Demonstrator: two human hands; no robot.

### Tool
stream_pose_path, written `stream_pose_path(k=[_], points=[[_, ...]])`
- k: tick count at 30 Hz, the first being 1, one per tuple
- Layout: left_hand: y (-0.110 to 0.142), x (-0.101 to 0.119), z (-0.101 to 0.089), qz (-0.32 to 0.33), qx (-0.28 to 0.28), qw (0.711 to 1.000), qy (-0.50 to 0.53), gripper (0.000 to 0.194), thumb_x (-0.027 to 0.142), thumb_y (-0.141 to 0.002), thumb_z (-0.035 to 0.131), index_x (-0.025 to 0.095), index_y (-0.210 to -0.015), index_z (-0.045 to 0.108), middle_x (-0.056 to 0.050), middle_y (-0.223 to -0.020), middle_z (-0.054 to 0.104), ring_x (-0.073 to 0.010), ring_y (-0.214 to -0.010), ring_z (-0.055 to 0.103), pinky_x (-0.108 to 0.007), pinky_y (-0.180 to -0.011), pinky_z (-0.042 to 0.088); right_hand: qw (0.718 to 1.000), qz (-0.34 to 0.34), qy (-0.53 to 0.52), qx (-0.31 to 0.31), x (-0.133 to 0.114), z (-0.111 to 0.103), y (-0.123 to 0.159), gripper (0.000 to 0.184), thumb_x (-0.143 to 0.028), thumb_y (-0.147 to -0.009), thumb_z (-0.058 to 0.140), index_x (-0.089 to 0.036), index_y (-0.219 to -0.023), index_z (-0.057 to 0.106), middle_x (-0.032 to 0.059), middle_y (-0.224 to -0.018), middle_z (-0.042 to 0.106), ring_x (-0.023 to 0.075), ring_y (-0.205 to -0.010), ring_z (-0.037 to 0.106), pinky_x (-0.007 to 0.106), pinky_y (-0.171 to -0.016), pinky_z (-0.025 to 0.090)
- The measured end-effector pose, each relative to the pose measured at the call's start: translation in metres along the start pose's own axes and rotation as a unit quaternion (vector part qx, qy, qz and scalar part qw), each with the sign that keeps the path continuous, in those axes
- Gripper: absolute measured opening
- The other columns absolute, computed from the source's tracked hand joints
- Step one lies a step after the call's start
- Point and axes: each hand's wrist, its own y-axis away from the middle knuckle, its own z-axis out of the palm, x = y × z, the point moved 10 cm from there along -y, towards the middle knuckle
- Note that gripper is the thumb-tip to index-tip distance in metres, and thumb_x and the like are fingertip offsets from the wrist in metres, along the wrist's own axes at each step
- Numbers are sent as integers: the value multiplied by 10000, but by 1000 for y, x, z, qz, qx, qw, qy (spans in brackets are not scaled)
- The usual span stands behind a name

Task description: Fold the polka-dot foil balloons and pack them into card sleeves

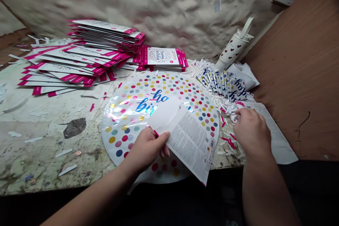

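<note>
My left hand [148, 146] pinches a white printed card sleeve [189, 141] by its left edge; small text covers its lower face and a blank flap [165, 114] folds up. Beneath it lies a flat round foil balloon [124, 113] with coloured dots and blue lettering, partly hidden by the sleeve and hand. My right hand [251, 130] is closed, fingers curled at the pink edge of flat printed cards [278, 127] on the right. What its fingertips grip is hidden. Beside it lie folded dotted balloons [219, 81] in a fanned pile.
Stacks of pink-edged packages [79, 63] stand at back left, with a smaller stack [164, 58] behind the balloon. A white tumbler with hearts [233, 49] leans at back right. Paper scraps [229, 143] litter the worn table [39, 120]. A brown panel [299, 67] borders the right side.
</note>
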Motion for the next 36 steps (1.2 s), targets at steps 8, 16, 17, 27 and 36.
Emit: stream_pose_path(k=[8, 16, 17, 27, 36], points=[[15, 50, -38, 219, 116, 959, -139, 583, 372, -738, 652, 150, -1245, 468, -120, -1103, 628, -222, -921, 618, -325, -781, 506, 948, -251, -185, -59, -129, 14, 37, 491, -115, -817, 407, -74, -1306, 419, 176, -1287, 507, 261, -1200, 457, 434, -950, 430], [37, 40, -27, 479, 40, 713, -511, 373, 129, -872, 414, 231, -1208, 538, -81, -1210, 592, -245, -1161, 509, -428, -1000, 379, 886, -389, -253, -14, -123, 25, 55, 358, -94, -821, 439, -130, -1148, 578, 129, -1090, 645, 241, -1033, 577, 435, -871, 488], [38, 27, -19, 470, 32, 706, -529, 376, 122, -875, 394, 188, -1221, 526, -110, -1197, 596, -254, -1135, 530, -414, -958, 427, 883, -408, -231, -20, -128, 29, 66, 344, -91, -825, 432, -107, -1133, 586, 140, -1074, 651, 249, -1029, 582, 430, -863, 495], [43, -17, 15, 396, -4, 678, -619, 328, 162, -873, 409, 106, -1160, 558, -190, -1270, 515, -327, -1183, 466, -470, -927, 440, 889, -414, -174, -91, -139, 39, 102, 271, -101, -843, 435, -80, -1054, 603, 174, -1039, 639, 256, -959, 584, 419, -782, 518], [8, 4, -8, 302, -24, 823, -481, 210, 308, -875, 449, 172, -836, 604, -68, -876, 654, -197, -878, 586, -312, -794, 461, 920, -190, -256, -227, -112, 74, 67, 173, -199, -850, 489, -168, -715, 593, 40, -734, 589, 161, -741, 567, 298, -668, 480]])
